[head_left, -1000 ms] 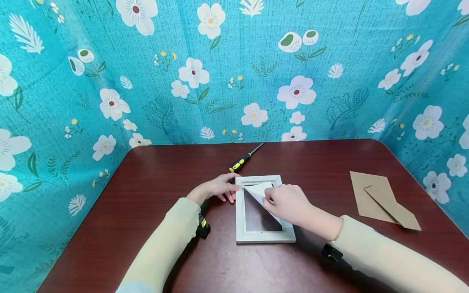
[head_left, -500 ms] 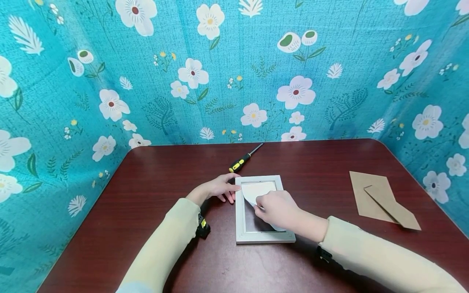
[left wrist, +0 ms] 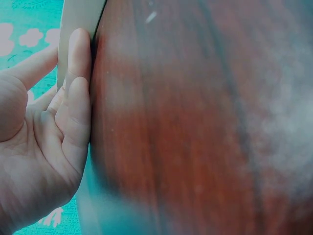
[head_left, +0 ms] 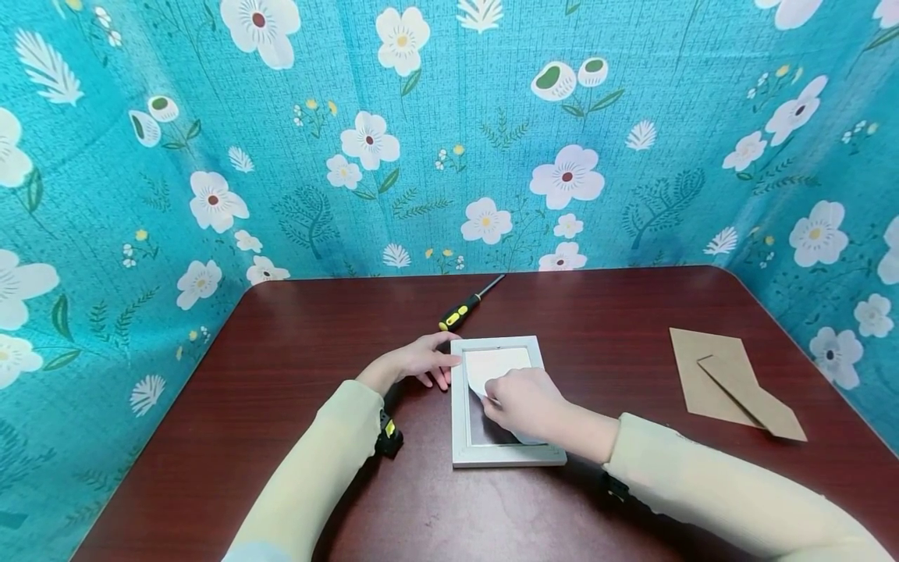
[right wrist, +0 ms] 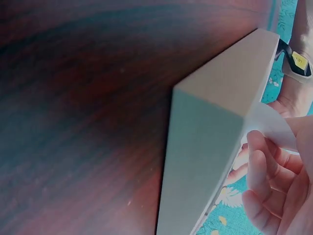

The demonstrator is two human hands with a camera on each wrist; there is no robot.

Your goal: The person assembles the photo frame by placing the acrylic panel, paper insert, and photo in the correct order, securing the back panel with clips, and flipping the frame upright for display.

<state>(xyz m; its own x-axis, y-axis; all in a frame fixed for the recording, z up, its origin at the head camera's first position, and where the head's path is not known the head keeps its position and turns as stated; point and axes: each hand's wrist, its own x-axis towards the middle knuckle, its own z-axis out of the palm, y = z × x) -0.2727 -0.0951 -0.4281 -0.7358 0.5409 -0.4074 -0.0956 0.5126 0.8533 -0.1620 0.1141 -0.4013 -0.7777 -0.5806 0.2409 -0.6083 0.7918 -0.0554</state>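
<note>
Ok, R hand w/ paper inside frame edges, board well apart.

Left sleeve: cream, pale-blue patch
Right sleeve: cream
Left wrist unit: black, yellow label
Right wrist unit: black
</note>
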